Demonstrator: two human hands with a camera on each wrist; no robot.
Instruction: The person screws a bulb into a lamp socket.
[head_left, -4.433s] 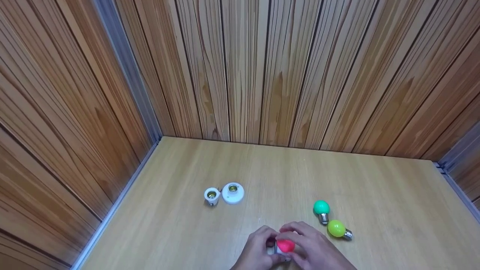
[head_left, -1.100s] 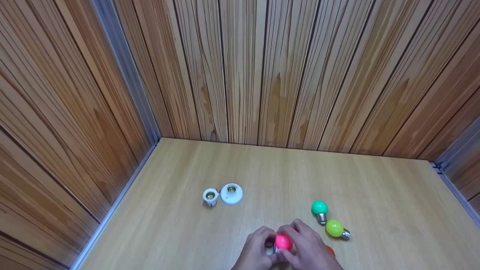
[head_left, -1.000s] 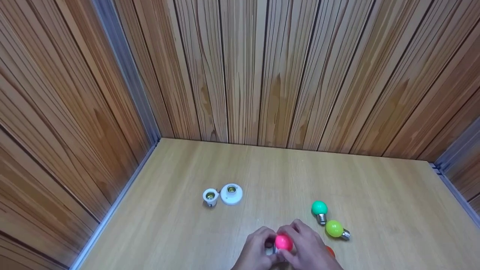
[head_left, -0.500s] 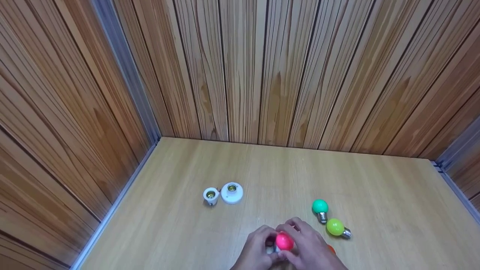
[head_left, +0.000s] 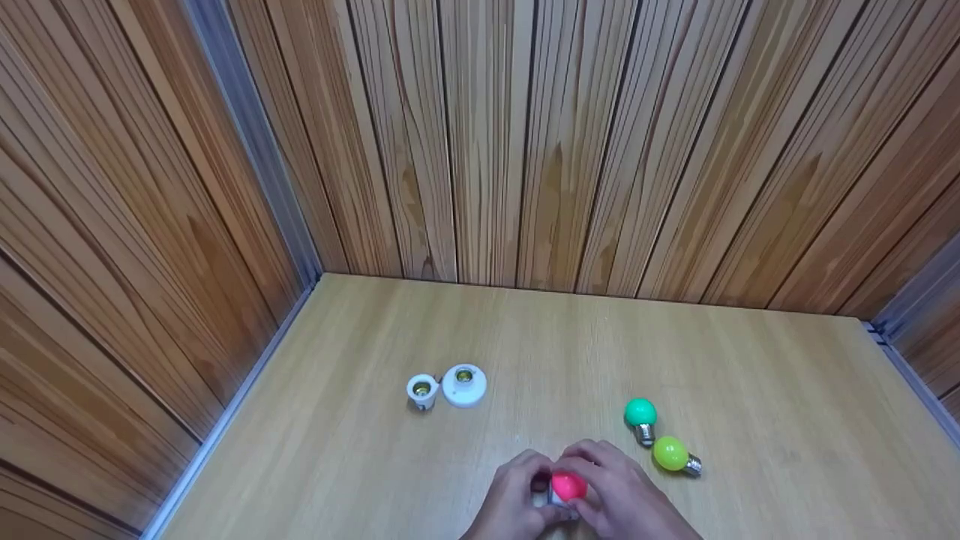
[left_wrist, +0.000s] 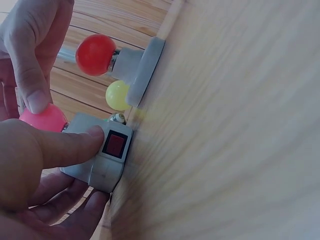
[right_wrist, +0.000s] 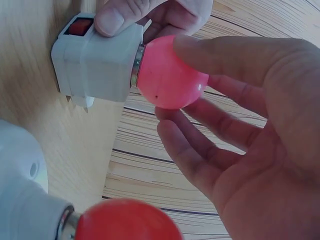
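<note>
My left hand (head_left: 517,491) grips a white lamp socket (right_wrist: 100,65) with a red rocker switch (right_wrist: 80,26); its thumb lies beside the switch. A pink light bulb (right_wrist: 170,75) sits in the socket's mouth, a strip of its metal screw base showing. My right hand (head_left: 622,487) holds the bulb's globe between thumb and fingers. In the left wrist view, a red bulb (left_wrist: 95,55) stands in a round white lamp holder (left_wrist: 150,65) nearby; the same red bulb shows low in the right wrist view. From the head camera my right hand hides it.
Right of the hands lie a green bulb (head_left: 640,412) and a yellow-green bulb (head_left: 670,454). Farther back at left stand a small white socket (head_left: 422,391) and a round white lamp holder (head_left: 464,386). Wood-panelled walls (head_left: 555,150) border the table at the back and sides.
The right hand's fingers have shifted around the pink bulb, which stays in the socket. An orange-red edge seen beside the right hand half a second ago is now covered. The left hand keeps its grip.
</note>
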